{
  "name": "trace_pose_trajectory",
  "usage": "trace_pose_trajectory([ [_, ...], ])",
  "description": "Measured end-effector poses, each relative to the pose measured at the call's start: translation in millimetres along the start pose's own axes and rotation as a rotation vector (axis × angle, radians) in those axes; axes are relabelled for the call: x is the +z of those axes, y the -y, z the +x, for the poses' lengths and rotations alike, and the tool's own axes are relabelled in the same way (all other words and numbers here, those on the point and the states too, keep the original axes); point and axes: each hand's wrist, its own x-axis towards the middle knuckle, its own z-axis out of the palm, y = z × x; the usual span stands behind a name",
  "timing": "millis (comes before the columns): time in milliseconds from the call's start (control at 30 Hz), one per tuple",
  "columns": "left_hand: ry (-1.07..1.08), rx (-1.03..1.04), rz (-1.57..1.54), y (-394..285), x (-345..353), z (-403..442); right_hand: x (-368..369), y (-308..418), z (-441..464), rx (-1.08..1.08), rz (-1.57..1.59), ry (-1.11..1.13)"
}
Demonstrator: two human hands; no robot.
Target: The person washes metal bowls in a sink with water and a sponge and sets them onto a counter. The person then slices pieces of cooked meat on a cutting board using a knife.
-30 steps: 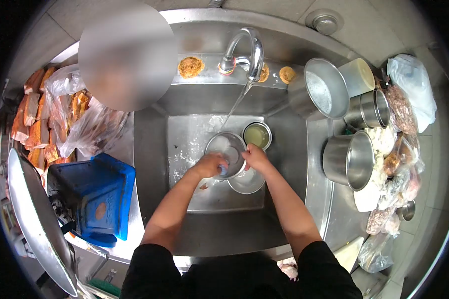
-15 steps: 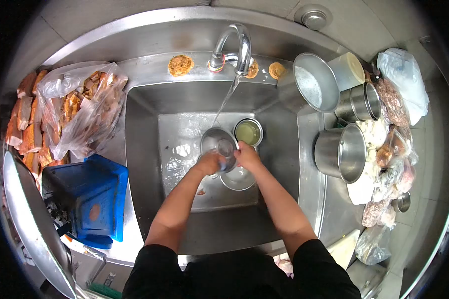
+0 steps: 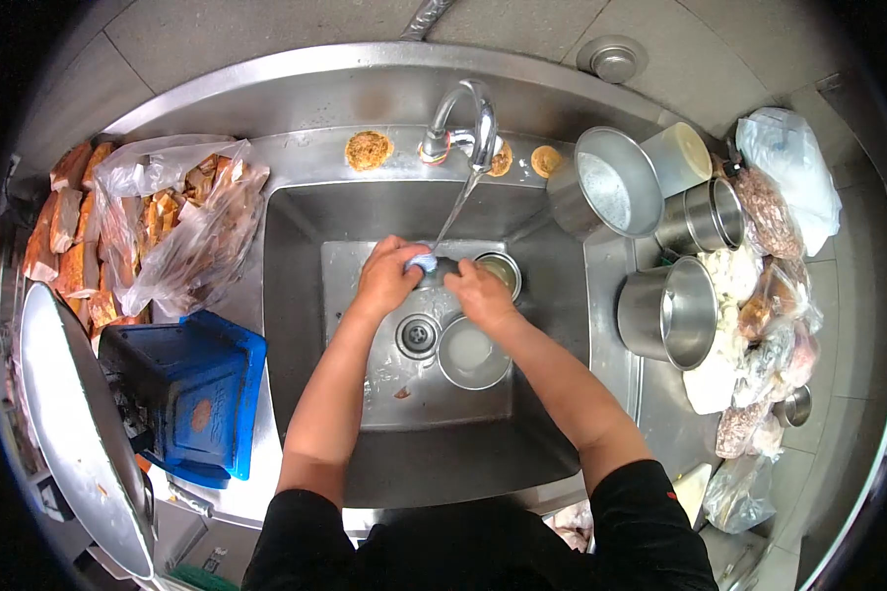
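Under the running tap, both my hands are at a metal bowl, tilted so only a dark part of it shows. My left hand is closed on a small blue-and-white scrubbing cloth, pressed against the bowl. The fingers of my right hand grip the bowl's right side. Just beyond that hand stands a metal pot of yellowish liquid, partly hidden. Below my hands, a bowl of cloudy water sits on the sink floor beside the drain.
The deep steel sink surrounds my hands. On the left are bagged orange-brown pieces, a blue bin and a large metal lid or pan. Metal pots and bagged food crowd the right counter.
Both hands have moved up toward the tap with the metal bowl, which is now tilted under the stream. The drain has come into sight. The camera view has shifted slightly.
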Motion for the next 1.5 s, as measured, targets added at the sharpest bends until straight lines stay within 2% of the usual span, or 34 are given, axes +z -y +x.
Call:
trace_pose_trajectory([
  [67, 0.150, 0.025, 0.107, 11.6, 18.3, 14.0, -13.3, 5.5, -4.9, -0.070, -0.007, -0.039],
  [100, 0.282, 0.009, 0.035, 24.8, 23.6, 23.3, -19.7, 8.1, -8.8, -0.106, -0.013, -0.030],
  [133, 0.284, 0.010, 0.033, 34.1, 28.7, 29.7, -25.4, 11.8, -11.8, -0.146, -0.017, -0.022],
  [167, 0.445, -0.112, -0.159, 40.0, 30.6, 34.4, -30.2, 12.9, -16.8, -0.202, 0.001, -0.093],
  [200, 0.604, -0.236, -0.349, 47.2, 29.8, 35.1, -35.8, 13.7, -23.1, -0.202, 0.004, -0.094],
  [233, 0.680, -0.325, -0.426, 51.6, 23.0, 34.6, -41.4, 11.5, -29.0, -0.116, 0.035, -0.105],
  [267, 0.680, -0.324, -0.422, 56.5, 16.1, 30.5, -45.7, 5.8, -33.5, -0.029, 0.064, -0.117],
  [300, 0.652, -0.414, -0.541, 61.0, 10.9, 19.4, -49.1, -4.5, -36.7, -0.026, 0.065, -0.118],
  [333, 0.624, -0.503, -0.659, 65.3, 7.8, 6.7, -51.0, -17.9, -39.1, 0.093, 0.031, -0.148],
  [367, 0.516, -0.481, -0.755, 78.4, 15.7, -9.3, -50.9, -25.9, -40.7, 0.213, -0.002, -0.178],
  [400, 0.523, -0.480, -0.748, 74.5, 16.8, -22.6, -49.6, -27.5, -41.2, 0.221, 0.000, -0.183],
  [467, 0.274, -0.527, -0.843, 63.1, 14.9, -44.3, -46.1, -27.9, -41.5, 0.338, 0.029, -0.075],
  [500, 0.283, -0.520, -0.839, 56.4, 13.5, -52.8, -34.2, -24.4, -45.0, 0.326, 0.088, -0.136],
  [567, 0.005, -0.448, -0.585, 40.5, 8.5, -58.4, -12.5, -9.5, -55.7, 0.409, 0.127, -0.140],
  [600, 0.011, -0.433, -0.581, 22.3, 3.1, -51.8, -6.7, -1.6, -62.5, 0.472, 0.174, -0.119],
  [700, -0.117, -0.004, -0.397, -75.8, -17.5, -31.6, -7.2, 22.9, -96.0, 0.589, 0.322, -0.058],
  [767, -0.071, 0.099, -0.365, -153.2, -24.0, -3.3, -4.8, 33.4, -126.1, 0.599, 0.380, -0.056],
  [800, -0.097, 0.192, -0.465, -177.5, -11.7, 17.2, -5.8, 36.7, -139.7, 0.599, 0.432, -0.047],
  [833, -0.030, 0.237, -0.446, -206.5, -6.9, 37.8, -10.3, 42.5, -152.7, 0.602, 0.430, -0.063],
  [867, -0.069, 0.362, -0.399, -229.2, 6.5, 59.4, -17.2, 50.0, -165.1, 0.638, 0.457, -0.053],
  [933, -0.104, 0.400, -0.330, -255.0, 44.3, 103.6, -33.0, 62.2, -185.7, 0.670, 0.489, -0.056],
  [967, -0.089, 0.352, -0.237, -262.6, 60.8, 124.1, -41.4, 66.4, -194.7, 0.687, 0.539, -0.040],
  [1100, -0.029, 0.292, -0.142, -255.4, 114.1, 165.2, -60.0, 74.8, -223.3, 0.673, 0.607, -0.099],
  [1167, -0.186, 0.391, -0.155, -252.5, 112.5, 157.4, -65.5, 77.0, -233.3, 0.711, 0.638, -0.106],
  [1233, -0.181, 0.332, -0.262, -234.0, 86.8, 135.3, -62.1, 76.5, -242.8, 0.747, 0.674, -0.112],
  [1300, -0.287, 0.168, -0.335, -170.6, 78.5, 115.9, -56.1, 70.9, -250.8, 0.791, 0.804, -0.200],
  [1367, -0.377, -0.002, -0.205, -123.0, 65.7, 87.4, -53.6, 64.3, -253.9, 0.803, 0.816, -0.200],
  [1400, -0.376, -0.006, -0.197, -120.9, 60.0, 77.7, -52.7, 63.4, -252.8, 0.811, 0.815, -0.192],
  [1500, -0.271, 0.028, 0.155, -121.3, 44.8, 66.4, -54.2, 60.2, -243.9, 0.818, 0.834, -0.213],
])
